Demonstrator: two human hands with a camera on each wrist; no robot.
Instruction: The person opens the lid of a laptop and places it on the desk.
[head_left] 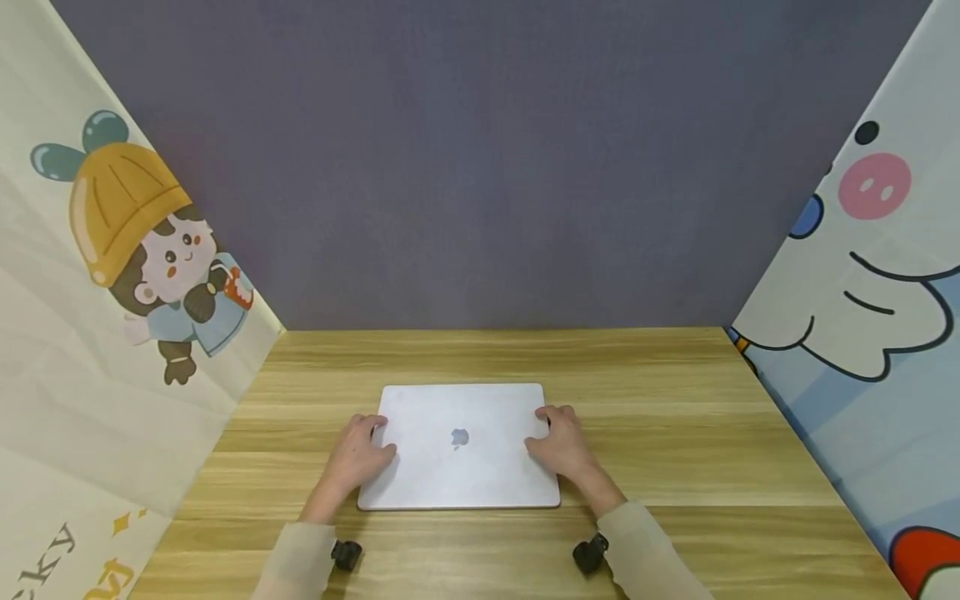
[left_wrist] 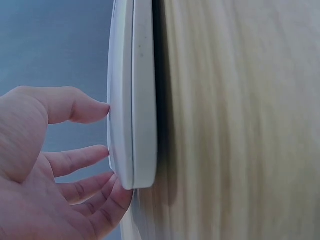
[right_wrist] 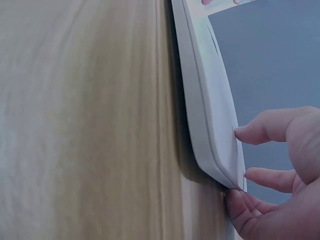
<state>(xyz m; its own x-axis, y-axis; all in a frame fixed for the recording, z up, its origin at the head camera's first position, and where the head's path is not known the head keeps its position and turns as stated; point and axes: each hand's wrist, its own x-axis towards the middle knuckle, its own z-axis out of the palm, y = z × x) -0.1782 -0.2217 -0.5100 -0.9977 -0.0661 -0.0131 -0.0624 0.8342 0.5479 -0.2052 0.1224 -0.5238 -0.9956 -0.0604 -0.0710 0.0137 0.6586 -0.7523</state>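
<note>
A closed silver laptop [head_left: 461, 479] with an apple logo on its lid lies in front of me on the wooden table [head_left: 465, 550]. At its left side, my left hand [head_left: 356, 454] grips it, thumb on the lid and other fingers along the edge. My right hand [head_left: 564, 443] holds the opposite side the same way. From the left wrist, the laptop's edge [left_wrist: 145, 100] shows a thin seam between lid and base. In the right wrist view, curled fingertips [right_wrist: 237, 200] meet the laptop's corner, and a dark shadow runs under the base.
Behind the table stands a plain dark grey panel [head_left: 480, 167]. A cream cloth with a cartoon child [head_left: 168, 258] hangs on the left, and one with a cartoon pig [head_left: 873, 187] on the right. Both wrists carry small black cameras [head_left: 347, 555].
</note>
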